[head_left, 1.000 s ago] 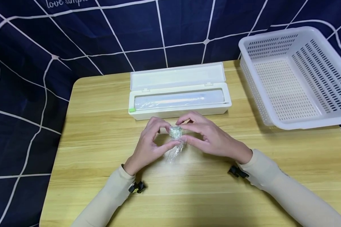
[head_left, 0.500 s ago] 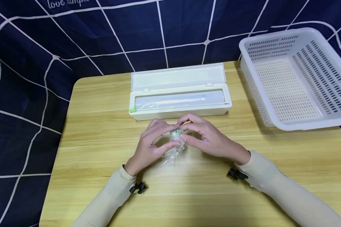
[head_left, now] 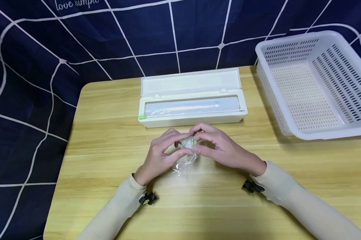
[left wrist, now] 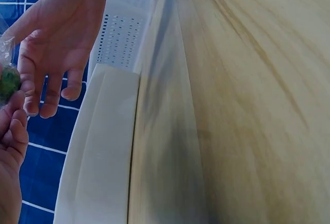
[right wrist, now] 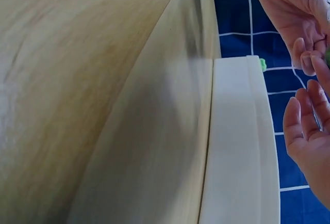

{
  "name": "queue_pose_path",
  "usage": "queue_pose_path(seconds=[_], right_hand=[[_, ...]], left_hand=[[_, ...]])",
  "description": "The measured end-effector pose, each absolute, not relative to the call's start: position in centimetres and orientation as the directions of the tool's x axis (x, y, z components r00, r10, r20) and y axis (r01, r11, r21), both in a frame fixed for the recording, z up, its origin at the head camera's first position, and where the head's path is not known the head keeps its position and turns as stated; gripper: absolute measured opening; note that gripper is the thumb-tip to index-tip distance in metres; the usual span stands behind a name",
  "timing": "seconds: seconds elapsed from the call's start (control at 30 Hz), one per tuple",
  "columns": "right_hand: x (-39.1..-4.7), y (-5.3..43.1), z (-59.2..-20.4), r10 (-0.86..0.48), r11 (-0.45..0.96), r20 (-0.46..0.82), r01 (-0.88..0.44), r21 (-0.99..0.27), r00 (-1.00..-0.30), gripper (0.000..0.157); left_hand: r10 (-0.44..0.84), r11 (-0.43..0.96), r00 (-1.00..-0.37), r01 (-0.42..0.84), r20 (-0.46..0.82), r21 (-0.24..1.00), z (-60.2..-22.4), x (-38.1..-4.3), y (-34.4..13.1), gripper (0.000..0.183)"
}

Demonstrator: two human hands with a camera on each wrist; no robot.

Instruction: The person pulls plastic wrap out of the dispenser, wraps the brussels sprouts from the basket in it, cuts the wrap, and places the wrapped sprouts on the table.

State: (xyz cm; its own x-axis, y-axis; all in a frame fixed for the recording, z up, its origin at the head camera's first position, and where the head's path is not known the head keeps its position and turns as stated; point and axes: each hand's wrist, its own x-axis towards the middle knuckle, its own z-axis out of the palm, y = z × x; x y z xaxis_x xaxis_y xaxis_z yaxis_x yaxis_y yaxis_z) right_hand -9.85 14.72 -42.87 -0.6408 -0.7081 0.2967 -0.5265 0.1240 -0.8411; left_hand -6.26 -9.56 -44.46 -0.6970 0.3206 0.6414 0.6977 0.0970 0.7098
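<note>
A small roundish green item (head_left: 188, 143) is wrapped in crinkled clear cling film (head_left: 182, 165), whose loose end trails toward me. Its exact kind cannot be made out through the film. My left hand (head_left: 165, 150) pinches it from the left, thumb below and index finger over the top. From the right, my right hand (head_left: 219, 146) holds it with thumb and fingertips. In the left wrist view the green item (left wrist: 9, 82) shows at the left edge, by the fingertips of both hands. Just behind the hands lies a long white cling film box (head_left: 195, 119), lid raised, with a film roll (head_left: 192, 106) inside.
A white perforated plastic basket (head_left: 276, 100) stands at the back right of the wooden table (head_left: 108, 133). Dark blue cloth with white lines (head_left: 156, 36) hangs behind the table and along its left side. A green slider (head_left: 142, 117) sits at the box's left front corner.
My left index finger has reached over the top of the wrapped item, close to the right fingertips. The film's loose end has shifted and spread a little. The box and basket stay in place.
</note>
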Motion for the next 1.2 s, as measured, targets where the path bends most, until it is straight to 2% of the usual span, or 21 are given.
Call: queue_pose_path(seconds=[0.3,0.47,0.93,1.2], right_hand=[[-9.89,14.98,-42.56,-0.701,0.158,0.264,-0.504,-0.849,-0.663,0.01],[-9.95,14.95,-42.42,-0.698,0.187,0.245,-0.502,-0.844,-0.673,0.017],[-10.04,14.93,-42.47,-0.671,0.207,0.269,-0.523,-0.827,-0.691,0.026],[-9.9,14.92,-42.42,-0.663,0.166,0.312,-0.54,-0.825,-0.681,0.028]], left_hand=[[0.36,0.086,-0.699,0.684,0.617,0.725,-44.4,-6.19,-9.7,0.043],[0.389,0.107,-0.71,0.667,0.586,0.737,-44.36,-6.14,-9.93,0.051],[0.371,0.142,-0.73,0.656,0.575,0.741,-44.65,-6.08,-9.9,0.021],[0.363,0.168,-0.755,0.629,0.545,0.759,-44.64,-5.93,-9.98,0.036]])
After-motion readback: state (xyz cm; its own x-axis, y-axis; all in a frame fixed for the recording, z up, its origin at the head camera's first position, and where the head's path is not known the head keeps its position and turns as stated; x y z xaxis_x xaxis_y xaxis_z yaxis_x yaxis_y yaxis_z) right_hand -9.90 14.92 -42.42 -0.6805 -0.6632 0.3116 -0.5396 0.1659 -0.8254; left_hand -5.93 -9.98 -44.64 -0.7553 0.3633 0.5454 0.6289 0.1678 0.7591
